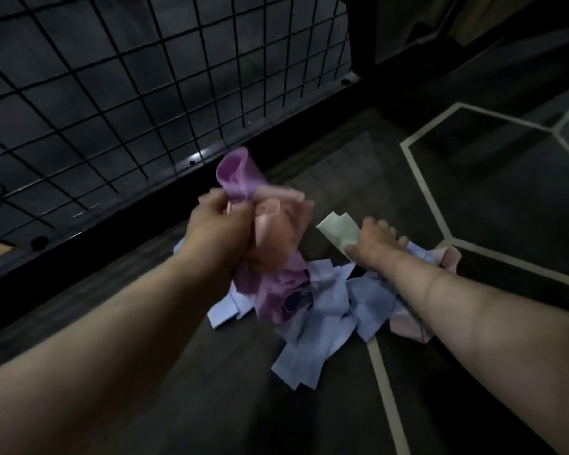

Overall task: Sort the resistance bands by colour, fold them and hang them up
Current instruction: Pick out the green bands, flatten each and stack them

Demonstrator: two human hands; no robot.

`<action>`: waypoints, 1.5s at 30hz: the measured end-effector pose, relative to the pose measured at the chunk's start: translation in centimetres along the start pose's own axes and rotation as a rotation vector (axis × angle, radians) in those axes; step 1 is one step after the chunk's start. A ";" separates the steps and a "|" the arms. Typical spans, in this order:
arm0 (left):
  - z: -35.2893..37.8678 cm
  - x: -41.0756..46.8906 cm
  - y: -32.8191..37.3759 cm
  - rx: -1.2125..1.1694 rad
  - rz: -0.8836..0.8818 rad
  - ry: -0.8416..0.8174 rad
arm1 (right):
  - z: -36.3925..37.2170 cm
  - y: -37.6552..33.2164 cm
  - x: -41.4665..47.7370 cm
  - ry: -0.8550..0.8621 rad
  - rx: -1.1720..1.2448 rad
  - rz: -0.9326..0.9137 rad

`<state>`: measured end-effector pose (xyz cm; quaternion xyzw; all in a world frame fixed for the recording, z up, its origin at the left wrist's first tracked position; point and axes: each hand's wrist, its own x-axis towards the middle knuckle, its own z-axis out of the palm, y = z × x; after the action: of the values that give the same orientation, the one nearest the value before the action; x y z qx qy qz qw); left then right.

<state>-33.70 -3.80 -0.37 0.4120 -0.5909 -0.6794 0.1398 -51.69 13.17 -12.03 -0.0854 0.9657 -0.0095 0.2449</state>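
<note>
One green band (pixel 339 231) is counted. At least one purple band (pixel 240 178) and two pink bands (pixel 276 231) are seen. The blue bands (pixel 326 310) are put at perhaps four, being tangled.

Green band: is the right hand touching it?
Touching. The head view shows the right hand pinching the pale green band between thumb and fingers, with no gap.

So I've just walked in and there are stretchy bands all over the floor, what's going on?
A person is sorting resistance bands from a heap on the floor. The left hand grips a bunch of purple and pink bands raised above the heap. The right hand pinches a pale green band at its far edge. Light blue bands lie loose below; none hangs on the wire grid in view.
</note>
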 end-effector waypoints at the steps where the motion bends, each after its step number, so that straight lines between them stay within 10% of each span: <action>1: 0.1 0.1 1.0 -0.028 0.014 -0.010 | -0.1 0.1 0.0 0.012 -0.026 -0.010; 10: -0.6 -0.1 -0.5 -0.033 -0.186 -0.361 | -2.3 0.8 -1.2 0.322 0.627 -0.227; 17: -0.8 -1.9 -2.8 0.324 -0.338 -0.407 | -6.2 -4.6 -5.3 0.540 0.959 -0.381; 21: -1.5 -2.4 -1.7 0.086 -0.416 -0.384 | -7.3 -7.1 -8.6 0.491 1.087 -0.606; 26: -4.6 -1.8 -0.6 -0.568 -0.608 -0.416 | -2.7 -7.2 -12.9 0.272 0.626 -1.304; 29: -5.9 -2.1 -2.2 -0.274 -0.586 -0.336 | -0.1 -6.2 -13.9 0.161 0.523 -1.465; 33: -7.6 -3.3 -4.3 0.030 -0.463 -0.270 | 1.9 -6.1 -13.9 -0.006 0.914 -0.784; 37: -8.5 -4.4 -4.8 -0.021 -0.502 -0.307 | 3.0 -7.1 -14.5 -0.859 1.226 0.196; 40: -8.7 -5.4 -5.2 -0.126 -0.557 -0.457 | 2.6 -7.5 -15.2 -0.950 1.197 0.126; 45: -8.8 -5.2 -6.4 -0.121 -0.524 -0.259 | 2.3 -7.6 -13.6 -0.568 1.126 0.062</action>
<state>-22.20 -4.68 -3.89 0.4513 -0.4359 -0.7731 -0.0924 -37.66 8.07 -7.17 0.0855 0.7120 -0.4864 0.4992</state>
